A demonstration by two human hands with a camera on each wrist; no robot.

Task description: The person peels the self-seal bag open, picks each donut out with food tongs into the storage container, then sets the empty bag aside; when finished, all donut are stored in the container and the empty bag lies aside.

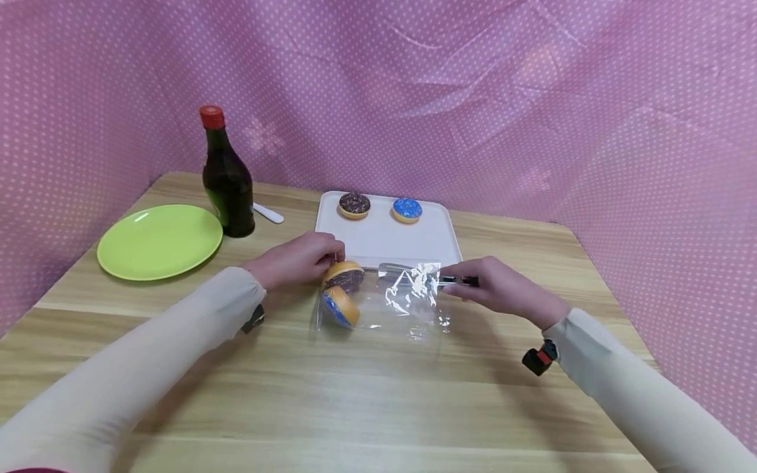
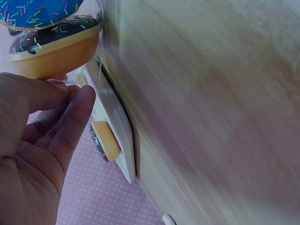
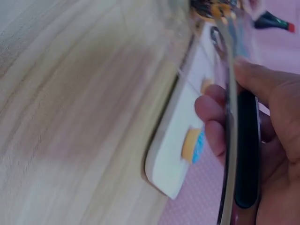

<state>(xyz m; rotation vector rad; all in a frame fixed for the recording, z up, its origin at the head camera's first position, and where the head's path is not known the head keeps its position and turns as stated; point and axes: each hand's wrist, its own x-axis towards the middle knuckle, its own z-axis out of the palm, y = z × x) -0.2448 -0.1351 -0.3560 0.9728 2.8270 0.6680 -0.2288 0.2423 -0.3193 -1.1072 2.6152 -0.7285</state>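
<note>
Got tongs gripped in right hand, pointing off its fingers at bagged donuts just beside left hand, pinching clear bag.

The left hand pinches a clear plastic bag, a chocolate-iced doughnut and a blue-iced doughnut inside it near that hand. The right hand grips tongs, their far end seen through the bag. Beyond both hands lies a white tray; left of the left hand, a lime-green plate.
</note>
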